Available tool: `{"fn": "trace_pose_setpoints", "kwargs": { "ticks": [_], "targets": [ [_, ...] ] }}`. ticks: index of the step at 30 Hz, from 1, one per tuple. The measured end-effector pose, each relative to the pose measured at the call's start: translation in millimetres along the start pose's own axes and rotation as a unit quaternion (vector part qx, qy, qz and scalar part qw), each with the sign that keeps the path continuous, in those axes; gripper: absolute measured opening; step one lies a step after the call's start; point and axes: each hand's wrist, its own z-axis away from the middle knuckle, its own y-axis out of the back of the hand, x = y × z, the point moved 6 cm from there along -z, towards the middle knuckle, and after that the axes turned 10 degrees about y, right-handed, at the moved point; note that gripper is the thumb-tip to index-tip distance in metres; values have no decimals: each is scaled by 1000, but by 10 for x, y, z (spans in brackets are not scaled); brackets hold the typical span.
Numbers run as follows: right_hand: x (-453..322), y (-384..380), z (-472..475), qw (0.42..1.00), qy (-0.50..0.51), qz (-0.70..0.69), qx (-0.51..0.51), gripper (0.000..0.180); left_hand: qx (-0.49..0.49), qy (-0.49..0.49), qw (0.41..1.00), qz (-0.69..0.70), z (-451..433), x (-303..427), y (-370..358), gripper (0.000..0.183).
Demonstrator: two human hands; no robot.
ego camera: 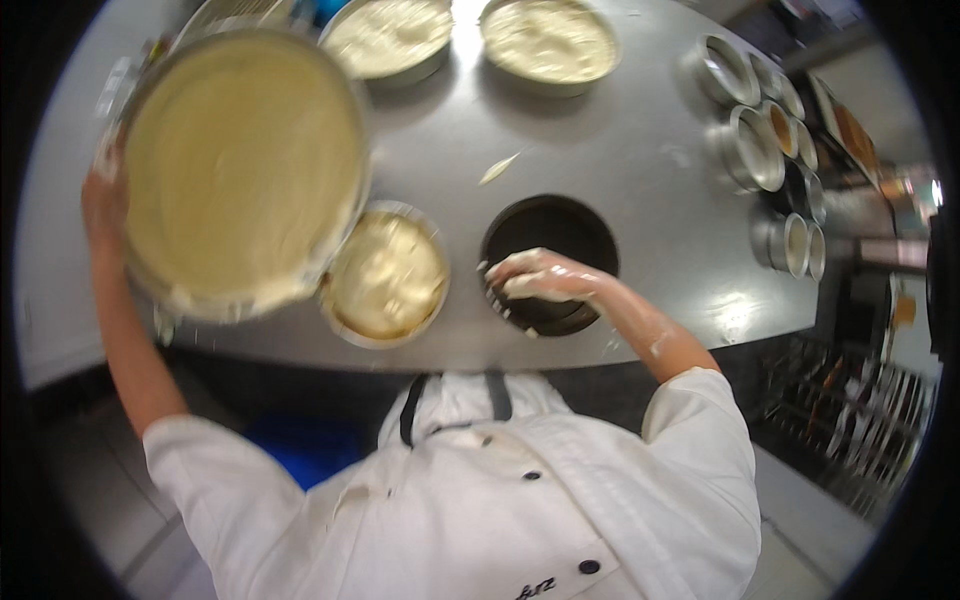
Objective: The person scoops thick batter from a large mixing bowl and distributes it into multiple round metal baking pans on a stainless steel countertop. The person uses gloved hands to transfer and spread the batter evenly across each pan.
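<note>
My left hand [106, 184] grips the far left rim of a large round bowl [244, 172] whose inside is covered with pale yellow batter. The bowl is tilted, its lower right rim over a smaller round cake pan [386, 277] that holds thick batter. My right hand [544, 276], smeared with batter, is over the left part of a dark round cake pan [577, 232]. Its fingers are slightly curled with nothing held between them. Small drops of batter show by the dark pan's left rim. A streak of batter [498, 169] lies on the steel table above it.
Two batter-filled round pans [390, 37] [551, 41] stand at the table's far edge. Several metal cake tins [754, 150] are grouped at the right of the steel table [652, 187]. A wire rack [847, 420] stands beyond the table's lower right corner.
</note>
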Motion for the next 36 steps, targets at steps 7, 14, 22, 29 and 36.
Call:
{"fn": "trace_pose_setpoints", "kwargs": {
  "ticks": [7,14,22,29,36],
  "targets": [
    [-361,-254,-297,995,-87,45,-32,31,71,1,996,44,491,-70,339,61],
    [-1006,-908,-1003,910,191,362,58,30,78,-12,995,67,568,-265,294,55],
    [-154,-1203,-1967,957,12,225,-182,51,-3,38,998,45,405,-362,204,69],
    [-1052,-905,-1013,901,162,-401,-42,67,89,-49,989,109,433,-352,141,51],
    [-1036,-306,-88,963,96,-107,226,38,86,-38,989,111,333,-481,120,46]
  ]
}}
